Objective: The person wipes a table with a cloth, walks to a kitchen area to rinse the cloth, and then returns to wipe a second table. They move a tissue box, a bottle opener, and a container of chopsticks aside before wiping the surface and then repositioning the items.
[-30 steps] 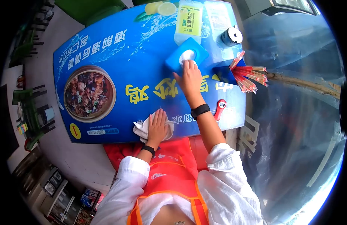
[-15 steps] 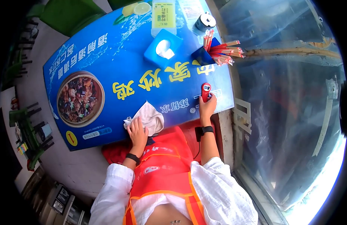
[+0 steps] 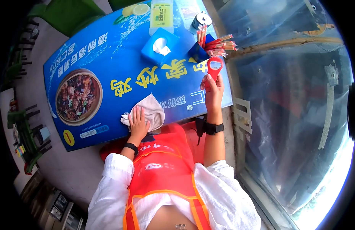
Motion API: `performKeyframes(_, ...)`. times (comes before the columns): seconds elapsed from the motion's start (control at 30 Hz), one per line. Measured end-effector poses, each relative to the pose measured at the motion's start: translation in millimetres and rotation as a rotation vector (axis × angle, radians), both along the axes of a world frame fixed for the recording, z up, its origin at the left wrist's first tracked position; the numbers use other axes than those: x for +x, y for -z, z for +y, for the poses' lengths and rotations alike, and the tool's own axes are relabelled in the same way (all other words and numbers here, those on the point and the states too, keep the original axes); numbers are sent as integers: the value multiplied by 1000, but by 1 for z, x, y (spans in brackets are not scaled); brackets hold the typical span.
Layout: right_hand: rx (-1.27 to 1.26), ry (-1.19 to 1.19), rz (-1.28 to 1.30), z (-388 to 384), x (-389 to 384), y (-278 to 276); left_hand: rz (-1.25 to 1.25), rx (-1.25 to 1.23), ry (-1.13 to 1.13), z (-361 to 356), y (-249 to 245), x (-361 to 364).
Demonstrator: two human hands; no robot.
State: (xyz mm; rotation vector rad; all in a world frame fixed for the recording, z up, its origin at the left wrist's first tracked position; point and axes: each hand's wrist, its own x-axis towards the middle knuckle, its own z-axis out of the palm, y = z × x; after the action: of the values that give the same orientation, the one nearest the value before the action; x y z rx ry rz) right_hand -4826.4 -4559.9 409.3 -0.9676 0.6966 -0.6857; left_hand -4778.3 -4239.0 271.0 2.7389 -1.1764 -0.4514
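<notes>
My left hand (image 3: 138, 125) lies flat with its fingers spread on a crumpled pale cloth (image 3: 152, 111) at the table's near edge. A red bottle opener (image 3: 214, 68) with a metal-lined opening is pinched in my right hand (image 3: 214, 90), its head pointing away from me. My right hand is raised over the right side of the blue printed table (image 3: 127, 50). Beyond the opener stands a dark blue holder (image 3: 197, 53) full of wrapped chopsticks (image 3: 219, 45).
A blue tissue box (image 3: 156, 53) stands mid-table, with a lidded jar (image 3: 201, 21) farther back. Green chairs (image 3: 68, 17) are beyond the far left edge. A wall of clear plastic sheeting (image 3: 279, 80) runs along the right.
My right hand has lifted the bottle opener off the table and turned it head outward. My left hand stays on the cloth. The view has shifted slightly.
</notes>
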Motion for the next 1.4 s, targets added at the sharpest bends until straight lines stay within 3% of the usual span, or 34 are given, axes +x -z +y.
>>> performKeyframes(0.3, 37, -92, 96, -21, 17, 51, 68, 33, 5, 2, 3, 4)
performKeyframes(0.6, 76, -93, 33, -32, 15, 28, 37, 20, 30, 4, 11, 5)
performKeyframes(0.8, -20, -181, 224, -36, 21, 29, 62, 24, 35, 5, 11, 7)
performKeyframes(0.9, 135, -157, 325, -40, 17, 57, 75, 16, 36, 4, 12, 8)
performKeyframes(1.07, 144, -135, 536, -25, -2, 96, 115, 54, 34, 3, 7, 9)
performKeyframes(1.13, -26, -62, 686, -2, -14, 114, 49, 23, 57, 3, 11, 8)
performKeyframes(1.2, -426, -79, 658, 32, -30, 134, 48, 1, 43, -3, 10, 6)
performKeyframes(1.33, -843, -287, 546, 128, -38, 115, 120, -4, 75, -34, 1, 5)
performKeyframes(1.4, -708, -316, 590, 161, -32, 104, 119, -107, 157, -60, 11, 1)
